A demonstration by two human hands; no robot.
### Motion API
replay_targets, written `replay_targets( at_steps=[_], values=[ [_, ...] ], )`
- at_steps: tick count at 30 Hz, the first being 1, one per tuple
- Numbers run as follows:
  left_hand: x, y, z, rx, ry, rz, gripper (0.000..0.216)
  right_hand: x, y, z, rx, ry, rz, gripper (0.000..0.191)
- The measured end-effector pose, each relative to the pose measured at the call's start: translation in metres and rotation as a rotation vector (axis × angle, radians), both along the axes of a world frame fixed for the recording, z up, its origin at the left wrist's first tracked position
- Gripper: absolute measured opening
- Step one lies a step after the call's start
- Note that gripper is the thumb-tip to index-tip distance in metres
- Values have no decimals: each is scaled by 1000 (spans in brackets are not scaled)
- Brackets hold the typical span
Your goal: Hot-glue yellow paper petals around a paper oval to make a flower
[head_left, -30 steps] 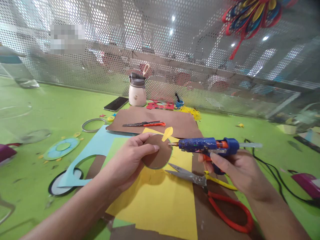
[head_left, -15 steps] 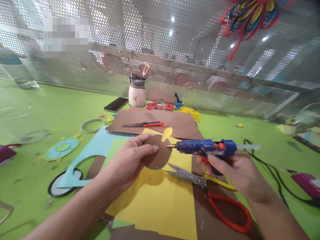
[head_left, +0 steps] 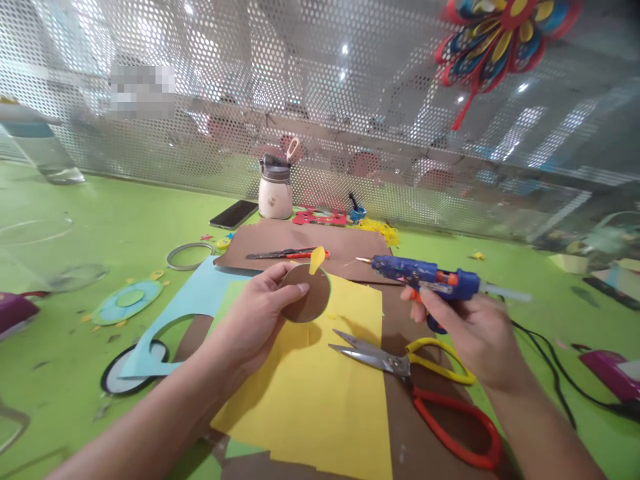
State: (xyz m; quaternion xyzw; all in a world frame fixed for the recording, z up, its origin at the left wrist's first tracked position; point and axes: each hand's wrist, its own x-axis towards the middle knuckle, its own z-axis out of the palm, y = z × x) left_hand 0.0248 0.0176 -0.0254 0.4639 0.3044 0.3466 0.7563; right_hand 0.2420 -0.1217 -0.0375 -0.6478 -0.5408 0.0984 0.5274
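My left hand point(head_left: 267, 300) pinches a round brown paper disc point(head_left: 311, 303) at its left side, thumb on top. A yellow petal-shaped paper piece point(head_left: 317, 259) sticks up from the disc's top edge. My right hand point(head_left: 465, 327) grips a blue glue gun point(head_left: 415, 270), its nozzle pointing left and apart from the disc. A clear glue stick point(head_left: 507, 292) pokes out of the gun's back. Below both hands, scissors point(head_left: 385, 360) with one yellow and one red handle lie with blades parted on yellow paper point(head_left: 320, 407) and brown paper.
A red utility knife point(head_left: 293, 254) lies on brown paper point(head_left: 350, 240) behind my hands. Farther back stand a white bottle point(head_left: 275, 193) and a phone point(head_left: 234, 213). Left are cut light-blue paper point(head_left: 190, 293), a tape roll point(head_left: 190, 256) and a blue paper ring point(head_left: 145, 298). A black cable point(head_left: 550, 360) runs at right.
My right hand has drawn the glue gun away from the disc, to the right and up. The disc has moved slightly up and left in my left hand.
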Motion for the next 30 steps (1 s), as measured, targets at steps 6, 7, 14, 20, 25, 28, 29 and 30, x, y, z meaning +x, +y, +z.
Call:
replay_targets(
  at_steps=[6,7,14,20,25,28,29,30],
  values=[
    [0,3,-2,14,-79,91,21,15,22,-21,25,-432,-228,22],
    [0,4,-2,25,-94,111,20,17,26,-26,24,-508,-234,23],
    [-4,13,-1,97,-171,175,25,18,49,-56,-261,-674,-178,30],
    [0,16,-9,39,-193,130,21,11,55,-58,-269,-681,-106,27],
    [0,16,-8,14,-182,127,21,20,54,-53,-298,-685,-33,39],
    [1,18,-10,28,-177,143,18,17,46,-43,-311,-696,-3,38],
    [1,19,-11,36,-178,149,16,13,43,-37,-298,-700,-11,34],
    [1,20,-12,47,-178,154,14,7,41,-32,-261,-701,-35,29]
  ],
)
